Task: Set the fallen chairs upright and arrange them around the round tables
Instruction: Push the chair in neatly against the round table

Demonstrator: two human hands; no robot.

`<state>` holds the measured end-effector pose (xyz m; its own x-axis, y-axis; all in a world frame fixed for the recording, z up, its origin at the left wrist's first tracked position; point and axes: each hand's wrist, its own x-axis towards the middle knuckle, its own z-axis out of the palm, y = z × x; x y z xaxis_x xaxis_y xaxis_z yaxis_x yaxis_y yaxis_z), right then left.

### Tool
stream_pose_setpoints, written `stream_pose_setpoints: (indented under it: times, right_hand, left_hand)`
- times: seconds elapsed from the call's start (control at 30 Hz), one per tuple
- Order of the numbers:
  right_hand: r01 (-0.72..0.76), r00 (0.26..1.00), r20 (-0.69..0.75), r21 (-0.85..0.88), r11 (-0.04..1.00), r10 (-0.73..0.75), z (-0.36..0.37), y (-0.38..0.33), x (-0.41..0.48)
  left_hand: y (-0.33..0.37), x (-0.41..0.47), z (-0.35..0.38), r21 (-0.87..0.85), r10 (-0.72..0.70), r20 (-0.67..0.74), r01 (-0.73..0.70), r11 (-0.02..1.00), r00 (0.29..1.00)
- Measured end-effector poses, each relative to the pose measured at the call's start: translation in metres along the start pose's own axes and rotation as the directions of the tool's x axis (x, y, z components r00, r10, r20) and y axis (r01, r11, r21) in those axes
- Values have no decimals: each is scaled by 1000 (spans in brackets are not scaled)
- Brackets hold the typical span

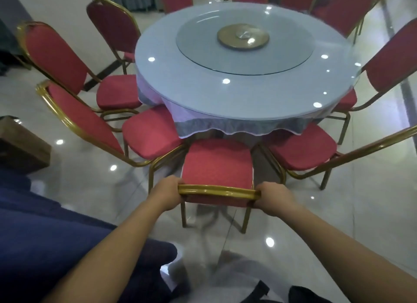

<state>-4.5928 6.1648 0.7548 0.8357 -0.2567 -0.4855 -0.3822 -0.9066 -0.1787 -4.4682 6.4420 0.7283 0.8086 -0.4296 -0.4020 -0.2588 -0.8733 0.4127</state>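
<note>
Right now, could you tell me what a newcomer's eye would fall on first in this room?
The round table with its glass turntable fills the middle, ringed by red chairs. Nearest the camera, the left hand and right hand hold the gold top rail of one chair, which stands upright with its seat toward the table.

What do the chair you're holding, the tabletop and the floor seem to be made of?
The chair: frame looks like glossy gold-painted metal tube; seat seems red padded woven fabric. The tabletop: probably glass over cloth, mirroring light spots sharply. The floor: polished pale tile or stone, mirror-shiny, with seam lines.
</note>
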Motion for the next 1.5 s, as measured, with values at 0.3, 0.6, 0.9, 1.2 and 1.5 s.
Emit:
stream_pose_setpoints:
  times: [0.3, 0.6, 0.9, 1.2, 1.5]
  right_hand:
    - [-17, 865, 486, 280, 960, -127, -53, 1, 52]
    - [240, 956, -26, 641, 729, -292, -68, -96, 146]
    - [323, 913, 4, 604, 729, -408, -61, -224, 211]
    - [226, 950, 38, 602, 766, -309, -47, -402, 252]
    - [219, 953, 3, 684, 696, -302, -55, -572, 285]
  left_hand:
    - [-4, 42, -48, -259, 125, 453, -4, 966, 883]
    - [-85, 86, -143, -550, -289, -63, 209, 809, 955]
    - [-163, 112, -259, -565, -365, -420, 75, 821, 831]
    - [-347, 171, -388, -469, -235, -451, -5, 883, 861]
    - [-472, 222, -460, -144, -41, -124, 23, 989, 991]
